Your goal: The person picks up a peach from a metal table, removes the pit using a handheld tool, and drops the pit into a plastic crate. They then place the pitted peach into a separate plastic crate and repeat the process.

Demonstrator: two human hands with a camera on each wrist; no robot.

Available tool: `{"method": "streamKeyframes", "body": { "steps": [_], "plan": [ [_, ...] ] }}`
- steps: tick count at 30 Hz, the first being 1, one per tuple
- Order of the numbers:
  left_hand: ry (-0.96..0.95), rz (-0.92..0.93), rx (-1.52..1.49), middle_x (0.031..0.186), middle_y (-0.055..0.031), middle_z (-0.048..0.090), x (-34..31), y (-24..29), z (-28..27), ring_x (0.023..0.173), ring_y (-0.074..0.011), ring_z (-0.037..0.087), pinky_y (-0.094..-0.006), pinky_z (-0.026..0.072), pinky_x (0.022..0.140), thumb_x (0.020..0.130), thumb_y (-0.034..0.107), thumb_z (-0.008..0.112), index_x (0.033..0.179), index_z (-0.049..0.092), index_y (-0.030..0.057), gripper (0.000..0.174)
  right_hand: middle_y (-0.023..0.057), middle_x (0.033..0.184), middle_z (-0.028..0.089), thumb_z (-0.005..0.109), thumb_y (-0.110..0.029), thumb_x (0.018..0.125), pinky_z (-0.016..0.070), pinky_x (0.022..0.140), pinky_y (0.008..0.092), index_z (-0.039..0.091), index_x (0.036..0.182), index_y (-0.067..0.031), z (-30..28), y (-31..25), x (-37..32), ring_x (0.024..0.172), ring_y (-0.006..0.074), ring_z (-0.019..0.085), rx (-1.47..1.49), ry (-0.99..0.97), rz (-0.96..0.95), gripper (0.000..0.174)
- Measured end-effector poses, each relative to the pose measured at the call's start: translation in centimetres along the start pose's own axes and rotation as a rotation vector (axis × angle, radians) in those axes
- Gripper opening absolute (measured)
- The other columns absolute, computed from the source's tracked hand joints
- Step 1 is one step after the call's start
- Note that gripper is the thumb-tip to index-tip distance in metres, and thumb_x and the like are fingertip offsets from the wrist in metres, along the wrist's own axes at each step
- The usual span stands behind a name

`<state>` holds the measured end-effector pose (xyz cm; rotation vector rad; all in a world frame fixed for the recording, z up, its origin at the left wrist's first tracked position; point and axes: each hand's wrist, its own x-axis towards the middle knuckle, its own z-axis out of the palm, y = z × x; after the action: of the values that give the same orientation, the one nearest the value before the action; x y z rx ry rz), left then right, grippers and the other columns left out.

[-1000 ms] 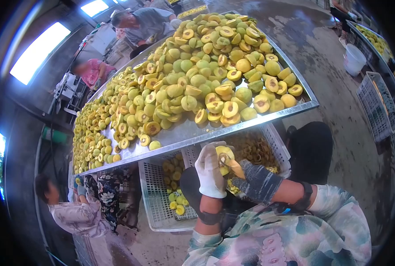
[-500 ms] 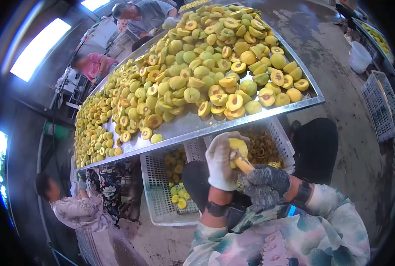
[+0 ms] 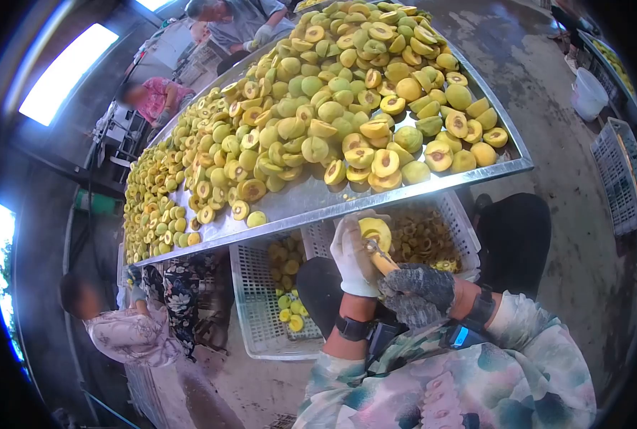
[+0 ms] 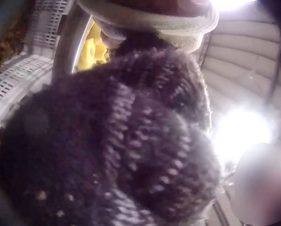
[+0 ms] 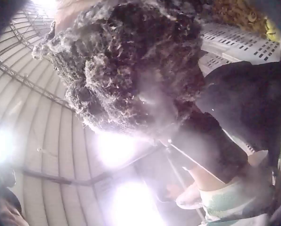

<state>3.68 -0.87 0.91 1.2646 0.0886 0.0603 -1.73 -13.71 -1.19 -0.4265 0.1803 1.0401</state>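
Observation:
In the head view my left hand (image 3: 353,259), in a white glove, holds a yellow peach half (image 3: 376,230). My right hand (image 3: 420,289), in a fuzzy dark grey knit glove, grips a wooden-handled pitting tool (image 3: 383,262). Its metal end meets the cut side of the peach half. Both hands are in front of the near edge of a metal table (image 3: 290,212) heaped with halved peaches (image 3: 297,129). Dark knit fabric (image 4: 131,141) fills most of the left wrist view, with white glove above it. The grey glove (image 5: 131,70) hides the tool in the right wrist view.
Below the table edge stand a white crate (image 3: 250,300) with peach halves and another crate (image 3: 461,225) with brownish scraps. People sit along the table's left side, one in a floral shirt (image 3: 136,336) nearby. More crates (image 3: 619,175) and a white bucket (image 3: 589,94) stand at right.
The peach half has tilted so its cut face shows less, and the tool now stands more upright against it. My right hand has turned. The view has shifted slightly.

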Motion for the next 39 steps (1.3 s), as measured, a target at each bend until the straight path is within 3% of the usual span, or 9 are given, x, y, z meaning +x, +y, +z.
{"method": "streamKeyframes", "body": {
  "steps": [3,5,9,13,19,20,27,32,39],
  "plan": [
    [0.582,-0.128,-0.368,0.082,-0.0124,0.063,2.1,1.0,-0.9,0.058,-0.0195,0.059,-0.0245,0.0483,0.049,0.093,0.042,0.042,0.099,0.052,0.0054,0.038,0.0005,0.064,0.052,0.055,-0.028,0.089,0.0393,0.040,0.0244,0.057,0.092,-0.0087,-3.2,0.8,1.4,0.046,0.0121,0.050,0.504,-0.249,0.313,0.020],
    [0.570,-0.029,-0.390,0.086,-0.0099,0.062,2.9,3.1,-4.2,0.064,-0.0193,0.060,-0.0261,0.0494,0.051,0.092,0.039,0.045,0.098,0.052,0.0089,0.031,0.0023,0.073,0.056,0.054,-0.031,0.089,0.0432,0.054,0.0260,0.058,0.098,-0.0051,-4.1,-0.2,0.9,0.063,0.0132,0.054,-0.436,0.193,0.026,0.027],
    [0.577,0.272,0.366,0.094,-0.0117,0.060,3.2,2.2,-15.3,0.080,-0.0254,0.061,-0.0341,0.0514,0.067,0.085,0.033,0.058,0.106,0.056,0.0062,0.034,0.0064,0.076,0.059,0.057,-0.035,0.086,0.0447,0.062,0.0313,0.057,0.104,-0.0038,-12.0,-0.2,2.3,0.070,0.0170,0.056,-1.680,0.311,-0.196,0.036],
    [0.658,0.130,1.628,0.132,-0.0186,0.040,4.1,4.2,-16.8,0.118,-0.0369,0.043,-0.0448,0.0370,0.095,0.073,0.040,0.068,0.114,0.055,0.0108,0.052,0.0153,0.077,0.062,0.054,-0.038,0.084,0.0443,0.065,0.0369,0.059,0.097,-0.0015,-8.6,-1.1,2.3,0.071,0.0267,0.060,-1.220,0.522,0.065,0.039],
    [0.207,0.049,1.524,0.104,-0.0184,0.060,12.4,2.8,-12.1,0.096,-0.0360,0.058,-0.0420,0.0453,0.082,0.078,0.040,0.062,0.115,0.054,0.0096,0.048,0.0076,0.064,0.058,0.057,-0.039,0.083,0.0424,0.052,0.0329,0.058,0.089,-0.0036,-8.4,-1.4,1.4,0.054,0.0178,0.054,-1.365,0.441,-0.042,0.036],
    [0.177,0.001,1.542,0.103,-0.0182,0.061,13.7,2.3,-10.7,0.096,-0.0351,0.058,-0.0416,0.0455,0.082,0.078,0.041,0.062,0.115,0.055,0.0098,0.049,0.0212,0.080,0.061,0.055,-0.038,0.083,0.0441,0.068,0.0402,0.058,0.099,-0.0007,-7.8,-1.8,1.0,0.076,0.0360,0.059,-1.357,0.476,0.030,0.041],
    [-0.006,-0.050,1.016,0.101,-0.0116,0.063,21.7,-8.1,-9.2,0.085,-0.0173,0.061,-0.0285,0.0484,0.076,0.075,0.014,0.070,0.117,0.052,-0.0006,0.048,0.0264,0.100,0.058,0.054,-0.040,0.085,0.0425,0.079,0.0413,0.051,0.115,-0.0006,-7.6,-2.1,0.0,0.094,0.0397,0.055,-1.243,0.695,-0.110,0.050],
    [0.080,-0.152,0.545,0.095,-0.0090,0.059,18.9,-5.1,-7.2,0.079,-0.0187,0.059,-0.0310,0.0525,0.064,0.072,0.001,0.068,0.104,0.052,0.0016,0.035,0.0184,0.090,0.059,0.059,-0.035,0.083,0.0448,0.072,0.0375,0.052,0.107,-0.0006,-5.2,-3.3,0.2,0.082,0.0295,0.057,-1.091,0.662,-0.063,0.043],
    [0.078,-0.072,-0.054,0.086,-0.0065,0.057,10.1,0.3,-3.4,0.064,-0.0135,0.059,-0.0244,0.0505,0.048,0.080,0.011,0.059,0.100,0.051,0.0078,0.022,0.0148,0.095,0.058,0.066,-0.026,0.078,0.0455,0.073,0.0367,0.051,0.110,-0.0032,-1.0,-5.1,1.0,0.083,0.0285,0.057,-1.187,0.653,-0.578,0.042]
  ]
}}
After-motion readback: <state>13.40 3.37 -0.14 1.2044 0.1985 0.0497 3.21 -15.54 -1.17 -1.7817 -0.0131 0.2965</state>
